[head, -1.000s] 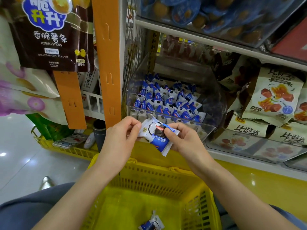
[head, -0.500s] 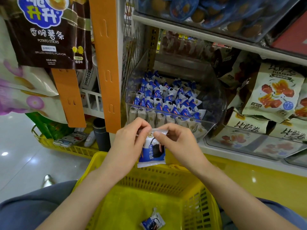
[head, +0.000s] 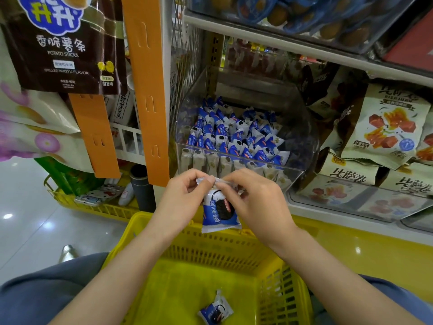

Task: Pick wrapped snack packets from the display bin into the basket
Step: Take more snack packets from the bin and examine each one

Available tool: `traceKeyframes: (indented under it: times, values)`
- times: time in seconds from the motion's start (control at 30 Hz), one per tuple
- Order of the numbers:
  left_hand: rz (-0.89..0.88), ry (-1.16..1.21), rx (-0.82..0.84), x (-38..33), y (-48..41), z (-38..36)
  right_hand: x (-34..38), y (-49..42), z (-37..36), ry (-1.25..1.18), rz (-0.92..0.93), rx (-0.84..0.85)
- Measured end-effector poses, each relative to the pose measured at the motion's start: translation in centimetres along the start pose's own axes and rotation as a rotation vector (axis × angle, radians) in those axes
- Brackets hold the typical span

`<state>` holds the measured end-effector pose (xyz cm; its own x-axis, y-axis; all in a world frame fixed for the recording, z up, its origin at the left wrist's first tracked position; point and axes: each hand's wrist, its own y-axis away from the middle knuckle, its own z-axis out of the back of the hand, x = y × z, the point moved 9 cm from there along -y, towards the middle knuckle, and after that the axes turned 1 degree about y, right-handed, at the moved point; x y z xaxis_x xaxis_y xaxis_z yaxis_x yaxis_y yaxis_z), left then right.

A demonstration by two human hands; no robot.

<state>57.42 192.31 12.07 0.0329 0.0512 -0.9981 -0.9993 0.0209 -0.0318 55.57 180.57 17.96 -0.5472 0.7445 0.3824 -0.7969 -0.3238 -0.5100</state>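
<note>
Two-handed pinch, we've got one!
Our yellow basket (head: 210,249) sits below the clear display bin (head: 302,137) of packets. Our left hand (head: 185,200) and right hand (head: 255,202) both pinch the top seam of one snack packet (head: 220,214), which hangs above the basket's far rim. A second packet (head: 214,310) lies inside.

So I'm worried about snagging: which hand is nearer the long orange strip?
Left. The left hand sits just below-right of the long orange strip; the right hand is farther right, past the packet.
</note>
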Motion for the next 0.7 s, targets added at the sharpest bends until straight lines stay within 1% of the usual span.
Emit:
traceKeyframes:
  times: [0.03, 0.1, 0.17, 0.2, 0.23, 0.3, 0.37, 0.4, 0.5, 0.6, 0.7]
  values:
    - [-0.034, -0.037, -0.030, -0.3, 0.1, 0.2, -0.9, 0.0, -0.2, -0.089, -0.100, 0.003]
    - [-0.170, -0.235, -0.099, -1.4, 0.4, 0.5, -2.7, 0.1, -0.5, -0.196, -0.280, -0.004]
    - [-0.318, -0.433, -0.080, -2.5, 1.0, -0.3, -3.8, 0.2, -0.6, -0.251, -0.390, -0.014]
    - [-0.347, -0.476, -0.049, -2.6, 1.3, -0.8, -4.1, 0.2, -0.7, -0.279, -0.428, -0.015]
    - [-0.338, -0.471, -0.020, -2.3, 1.3, -1.1, -4.4, 0.4, -0.9, -0.324, -0.463, -0.010]
    - [-0.225, -0.364, 0.044, -0.9, 1.1, -1.5, -4.4, 0.6, -1.7, -0.491, -0.521, 0.032]
    - [-0.081, -0.198, 0.095, 0.4, 0.7, -1.7, -3.6, 0.6, -2.7, -0.652, -0.522, 0.110]
    - [-0.017, -0.106, 0.102, 0.7, 0.6, -1.6, -3.3, 0.6, -3.0, -0.689, -0.508, 0.143]
    - [0.120, 0.121, 0.078, 1.4, 0.6, -1.4, -3.0, 0.3, -2.9, -0.664, -0.455, 0.146]
    - [0.194, 0.239, 0.039, 1.9, 0.7, -1.5, -3.1, 0.4, -2.9, -0.602, -0.458, 0.116]
    - [0.240, 0.323, -0.001, 2.1, 0.7, -1.7, -3.4, 0.7, -2.9, -0.488, -0.471, 0.087]
